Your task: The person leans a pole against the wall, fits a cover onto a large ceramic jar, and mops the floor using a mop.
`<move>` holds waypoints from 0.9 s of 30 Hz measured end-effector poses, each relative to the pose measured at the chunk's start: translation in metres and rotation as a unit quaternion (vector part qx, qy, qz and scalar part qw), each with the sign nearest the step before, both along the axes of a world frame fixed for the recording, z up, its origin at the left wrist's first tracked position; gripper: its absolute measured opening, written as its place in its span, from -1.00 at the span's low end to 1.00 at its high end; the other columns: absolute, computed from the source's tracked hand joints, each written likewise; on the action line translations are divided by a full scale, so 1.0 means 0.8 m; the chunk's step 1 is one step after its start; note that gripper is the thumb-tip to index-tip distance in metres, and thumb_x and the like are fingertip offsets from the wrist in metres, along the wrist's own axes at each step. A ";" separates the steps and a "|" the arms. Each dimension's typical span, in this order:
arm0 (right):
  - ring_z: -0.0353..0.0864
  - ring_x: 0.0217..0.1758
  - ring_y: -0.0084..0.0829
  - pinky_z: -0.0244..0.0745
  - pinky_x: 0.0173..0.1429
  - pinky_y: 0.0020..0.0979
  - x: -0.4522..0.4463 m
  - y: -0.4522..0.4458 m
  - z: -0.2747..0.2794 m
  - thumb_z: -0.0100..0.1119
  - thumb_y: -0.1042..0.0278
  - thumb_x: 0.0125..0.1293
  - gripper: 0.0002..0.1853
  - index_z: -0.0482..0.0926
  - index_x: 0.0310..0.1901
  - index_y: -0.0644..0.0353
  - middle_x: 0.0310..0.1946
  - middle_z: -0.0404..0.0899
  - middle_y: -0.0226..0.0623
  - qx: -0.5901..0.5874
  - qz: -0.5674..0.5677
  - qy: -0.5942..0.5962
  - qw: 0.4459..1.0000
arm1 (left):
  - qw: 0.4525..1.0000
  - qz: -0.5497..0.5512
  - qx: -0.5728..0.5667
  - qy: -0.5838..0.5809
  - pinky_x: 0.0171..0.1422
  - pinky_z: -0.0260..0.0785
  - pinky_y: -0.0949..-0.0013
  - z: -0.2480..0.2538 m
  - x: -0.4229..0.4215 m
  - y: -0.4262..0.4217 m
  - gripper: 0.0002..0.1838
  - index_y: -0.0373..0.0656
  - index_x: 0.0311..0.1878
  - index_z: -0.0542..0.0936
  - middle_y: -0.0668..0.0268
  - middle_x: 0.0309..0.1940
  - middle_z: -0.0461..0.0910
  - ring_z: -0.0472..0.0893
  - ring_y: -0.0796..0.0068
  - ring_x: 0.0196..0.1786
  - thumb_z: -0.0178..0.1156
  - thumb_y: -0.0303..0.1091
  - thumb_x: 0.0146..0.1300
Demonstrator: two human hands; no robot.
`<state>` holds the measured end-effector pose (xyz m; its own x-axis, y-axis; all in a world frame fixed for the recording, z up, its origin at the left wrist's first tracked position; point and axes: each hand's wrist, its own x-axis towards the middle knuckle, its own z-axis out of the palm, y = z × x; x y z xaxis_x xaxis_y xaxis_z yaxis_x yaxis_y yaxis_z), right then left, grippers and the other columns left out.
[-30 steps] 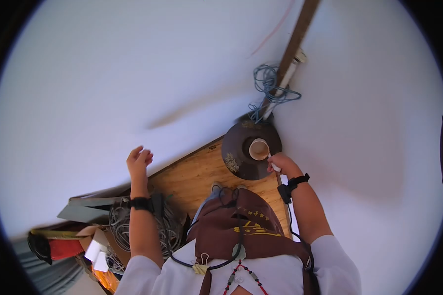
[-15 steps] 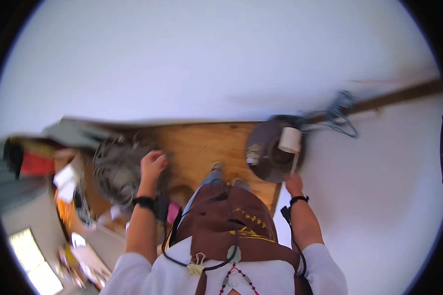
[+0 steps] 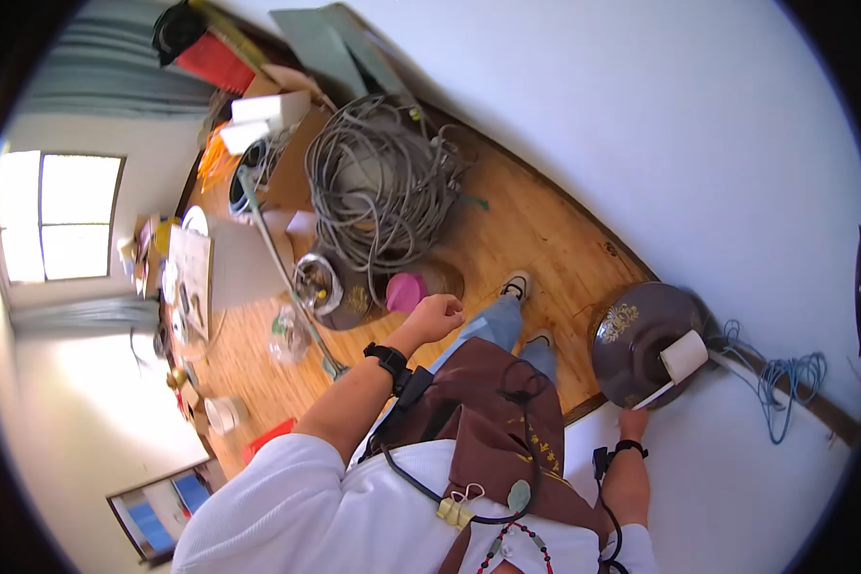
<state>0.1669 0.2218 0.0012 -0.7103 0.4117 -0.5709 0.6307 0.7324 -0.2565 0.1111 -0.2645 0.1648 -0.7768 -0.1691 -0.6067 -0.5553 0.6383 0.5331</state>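
My right hand (image 3: 633,421) is closed on the thin handle of a white roller (image 3: 684,356). The roller's cylinder overlaps a dark brown round jar (image 3: 627,359) with a gold pattern; whether they touch I cannot tell. My left hand (image 3: 435,319) hangs in front of me with loosely bent fingers, and nothing shows in it. Just past that hand is a pink round thing (image 3: 406,292), and beyond lies a big coil of grey hose or cable (image 3: 373,182).
A bundle of blue cord (image 3: 792,378) hangs by the white wall (image 3: 584,105) at right. On the wooden floor (image 3: 536,225) at left are a long-handled tool (image 3: 282,263), a clear plastic bag (image 3: 289,335), a white bucket (image 3: 225,414) and a cardboard box (image 3: 292,163).
My view has turned left, bringing more of the room into sight. My left hand is lower and nearer my body. The white roller stays in my right hand.
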 end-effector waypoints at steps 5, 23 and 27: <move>0.55 -0.13 -0.10 0.40 -0.03 -0.27 0.009 0.053 -0.083 0.10 0.42 -0.02 -0.60 0.47 -0.09 0.41 -0.17 0.56 -0.04 -0.126 -0.047 0.061 0.989 | 0.998 0.060 -0.009 -0.009 -0.19 0.43 0.28 -0.007 0.057 -0.028 -0.67 -0.29 -0.24 0.58 0.10 -0.40 0.60 0.61 0.24 -0.29 0.23 -0.25 -0.03; 0.28 -0.66 -0.45 0.10 -0.62 -0.41 -0.033 0.079 -0.094 0.07 0.33 -0.05 -0.76 0.49 -0.30 0.24 -0.57 0.38 -0.35 -0.156 -0.252 -0.013 0.955 | 0.949 0.294 0.062 -0.098 -0.34 0.45 0.38 -0.032 0.181 -0.089 -0.69 -0.35 -0.20 0.54 0.19 -0.44 0.60 0.62 0.44 -0.44 0.19 -0.30 0.05; 0.26 -0.65 -0.46 0.12 -0.59 -0.37 -0.040 0.075 -0.064 0.09 0.26 -0.01 -0.74 0.49 -0.34 0.28 -0.60 0.37 -0.33 -0.111 -0.227 -0.014 0.967 | 0.936 0.331 0.066 -0.101 -0.39 0.44 0.40 -0.032 0.208 -0.111 -0.70 -0.36 -0.20 0.54 0.19 -0.46 0.59 0.61 0.46 -0.47 0.19 -0.32 0.06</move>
<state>0.1348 0.2820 -0.0498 -0.4677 0.5426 -0.6977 0.8836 0.3068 -0.3538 0.2777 -0.3535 0.1391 -0.3947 -0.4859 -0.7798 -0.9040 0.0535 0.4243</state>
